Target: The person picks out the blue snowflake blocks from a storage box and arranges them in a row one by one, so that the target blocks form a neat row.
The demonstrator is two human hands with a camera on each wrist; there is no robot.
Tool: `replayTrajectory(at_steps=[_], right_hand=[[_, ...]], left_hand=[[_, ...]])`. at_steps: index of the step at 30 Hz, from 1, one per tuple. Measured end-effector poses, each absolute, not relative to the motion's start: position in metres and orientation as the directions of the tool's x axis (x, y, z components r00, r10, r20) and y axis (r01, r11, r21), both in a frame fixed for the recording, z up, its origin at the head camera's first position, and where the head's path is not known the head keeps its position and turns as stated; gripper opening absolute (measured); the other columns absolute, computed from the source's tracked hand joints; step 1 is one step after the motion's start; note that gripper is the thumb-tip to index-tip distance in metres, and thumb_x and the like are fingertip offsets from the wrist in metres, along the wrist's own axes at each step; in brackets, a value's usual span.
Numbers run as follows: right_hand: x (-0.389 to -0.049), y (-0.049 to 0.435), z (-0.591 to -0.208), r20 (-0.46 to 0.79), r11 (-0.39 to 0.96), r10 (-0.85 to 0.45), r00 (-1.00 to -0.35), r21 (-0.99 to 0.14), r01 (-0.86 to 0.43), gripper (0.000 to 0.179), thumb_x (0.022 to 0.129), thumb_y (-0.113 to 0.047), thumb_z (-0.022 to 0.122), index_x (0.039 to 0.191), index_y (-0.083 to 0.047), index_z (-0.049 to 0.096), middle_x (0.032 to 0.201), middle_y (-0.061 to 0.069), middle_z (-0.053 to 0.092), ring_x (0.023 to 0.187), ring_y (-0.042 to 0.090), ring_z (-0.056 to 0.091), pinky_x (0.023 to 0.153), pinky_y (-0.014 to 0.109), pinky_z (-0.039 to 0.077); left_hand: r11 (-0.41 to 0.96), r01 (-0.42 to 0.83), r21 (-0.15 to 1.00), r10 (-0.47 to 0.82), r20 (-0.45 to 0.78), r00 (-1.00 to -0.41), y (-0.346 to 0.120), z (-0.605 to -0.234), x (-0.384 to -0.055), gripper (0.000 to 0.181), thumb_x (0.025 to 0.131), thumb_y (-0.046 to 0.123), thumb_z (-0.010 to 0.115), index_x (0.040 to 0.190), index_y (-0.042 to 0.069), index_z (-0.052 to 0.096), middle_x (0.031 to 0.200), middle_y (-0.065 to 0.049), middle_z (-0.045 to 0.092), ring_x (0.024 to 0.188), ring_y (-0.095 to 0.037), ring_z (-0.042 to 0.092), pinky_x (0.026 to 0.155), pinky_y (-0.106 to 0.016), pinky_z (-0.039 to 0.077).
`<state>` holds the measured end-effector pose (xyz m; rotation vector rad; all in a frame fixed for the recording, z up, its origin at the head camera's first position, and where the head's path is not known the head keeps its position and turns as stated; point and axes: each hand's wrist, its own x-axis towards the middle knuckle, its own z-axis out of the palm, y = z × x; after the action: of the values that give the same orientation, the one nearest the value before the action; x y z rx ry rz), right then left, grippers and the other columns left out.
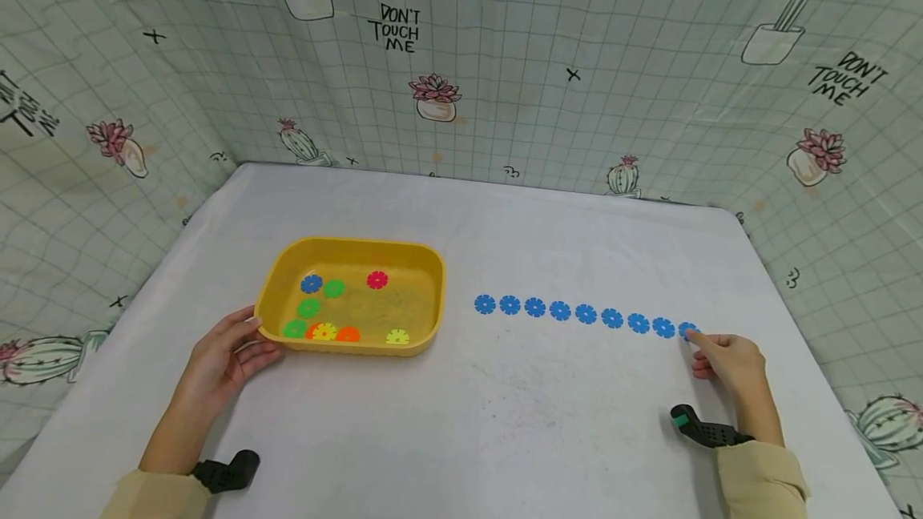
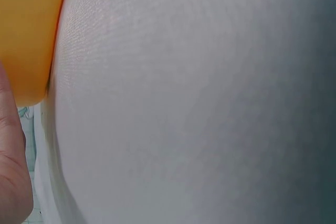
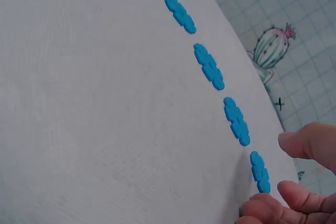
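A yellow plastic tray (image 1: 389,242) stands left of centre on the table. My left hand (image 1: 227,351) holds its near left corner, thumb at the rim and fingers against the outside wall; the left wrist view shows a finger beside the orange-looking tray wall (image 2: 26,35). Several blue notched flower discs (image 1: 560,311) lie flat in a row to the right of the tray. My right hand (image 1: 728,359) is at the row's right end, fingertips overlapping the last blue disc (image 1: 687,330). In the right wrist view, thumb and forefinger stand apart beside a blue disc (image 3: 259,170) lying on the table.
Inside the tray lie loose flower discs: a blue disc (image 1: 312,284), a pink disc (image 1: 377,279), several green discs (image 1: 334,288), and yellow and orange discs (image 1: 348,334) along the near wall. A white cloth covers the table (image 1: 461,423). Patterned curtain (image 1: 505,102) surrounds its back and sides.
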<state>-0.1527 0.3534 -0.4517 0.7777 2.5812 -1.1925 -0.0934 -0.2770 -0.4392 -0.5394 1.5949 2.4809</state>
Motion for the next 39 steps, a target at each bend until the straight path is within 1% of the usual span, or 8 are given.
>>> replayTrajectory(at_steps=[9,13,19,26,28,32,34,39], right_hand=[[-0.146,0.343,-0.448,-0.314,0.577,0.329,-0.89,-0.68,0.453,0.063,0.092,-0.044,0.052,0.12,0.011,0.043,0.073,-0.003,0.062,0.058,0.006,0.06,0.054,0.019,0.053],[-0.153,0.351,-0.471,-0.224,0.599,0.334,-0.915,-0.7,0.39,0.065,0.088,-0.052,0.053,0.121,0.003,0.046,0.077,-0.006,0.063,0.061,0.005,0.062,0.055,0.015,0.052],[-0.168,0.344,-0.504,-0.058,0.705,0.291,-0.955,-0.662,0.254,0.067,0.083,-0.065,0.049,0.12,-0.01,0.052,0.101,0.006,0.062,0.075,0.007,0.06,0.061,0.008,0.049],[-0.177,0.296,-0.507,0.055,0.742,0.182,-0.982,-0.663,0.1,0.058,0.08,-0.069,0.05,0.114,-0.023,0.056,0.103,-0.004,0.061,0.093,0.012,0.056,0.072,0.026,0.05],[-0.176,0.277,-0.497,0.062,0.736,0.142,-0.988,-0.674,0.064,0.055,0.08,-0.068,0.051,0.113,-0.024,0.056,0.104,-0.006,0.061,0.096,0.012,0.057,0.073,0.032,0.052],[-0.16,0.226,-0.446,0.03,0.681,0.042,-0.999,-0.732,0.007,0.052,0.086,-0.058,0.054,0.114,-0.015,0.057,0.11,0.006,0.063,0.1,0.022,0.06,0.077,0.039,0.055],[-0.15,0.2,-0.419,0.016,0.652,0.0,-1.0,-0.758,-0.012,0.05,0.088,-0.052,0.056,0.114,-0.009,0.057,0.111,0.011,0.063,0.101,0.026,0.06,0.077,0.036,0.056],[-0.152,0.166,-0.415,0.056,0.59,-0.102,-0.993,-0.801,-0.106,0.04,0.089,-0.038,0.06,0.112,-0.005,0.058,0.109,0.011,0.064,0.101,0.025,0.059,0.086,0.036,0.054]], left_hand=[[-0.405,-0.317,0.858,-0.087,-0.381,-0.92,-0.278,-0.44,-0.094,0.014,0.093,0.021,0.057,0.106,0.026,0.055,0.083,0.004,0.067,0.072,-0.011,0.067,0.071,-0.026,0.058],[-0.411,-0.321,0.853,-0.087,-0.387,-0.918,-0.276,-0.437,-0.094,0.014,0.093,0.021,0.057,0.106,0.026,0.055,0.083,0.004,0.067,0.072,-0.012,0.067,0.071,-0.026,0.058],[-0.41,-0.318,0.855,-0.092,-0.386,-0.918,-0.276,-0.436,-0.094,0.013,0.094,0.02,0.056,0.105,0.026,0.055,0.083,0.004,0.067,0.071,-0.011,0.068,0.071,-0.026,0.058],[-0.404,-0.321,0.857,-0.098,-0.389,-0.916,-0.275,-0.438,-0.093,0.015,0.093,0.022,0.058,0.107,0.025,0.054,0.083,0.004,0.067,0.071,-0.011,0.067,0.071,-0.026,0.058],[-0.402,-0.324,0.857,-0.097,-0.391,-0.915,-0.275,-0.437,-0.093,0.015,0.093,0.022,0.058,0.107,0.025,0.054,0.083,0.004,0.067,0.071,-0.011,0.067,0.071,-0.026,0.058],[-0.402,-0.331,0.854,-0.097,-0.399,-0.912,-0.275,-0.436,-0.094,0.016,0.093,0.022,0.058,0.108,0.025,0.053,0.083,0.004,0.067,0.072,-0.011,0.067,0.071,-0.026,0.058],[-0.401,-0.335,0.853,-0.1,-0.405,-0.909,-0.275,-0.436,-0.094,0.017,0.093,0.023,0.058,0.108,0.025,0.052,0.083,0.005,0.067,0.072,-0.011,0.067,0.071,-0.026,0.058],[-0.403,-0.331,0.853,-0.1,-0.401,-0.911,-0.275,-0.437,-0.094,0.016,0.093,0.022,0.058,0.108,0.025,0.052,0.083,0.004,0.067,0.071,-0.011,0.067,0.071,-0.026,0.058]])
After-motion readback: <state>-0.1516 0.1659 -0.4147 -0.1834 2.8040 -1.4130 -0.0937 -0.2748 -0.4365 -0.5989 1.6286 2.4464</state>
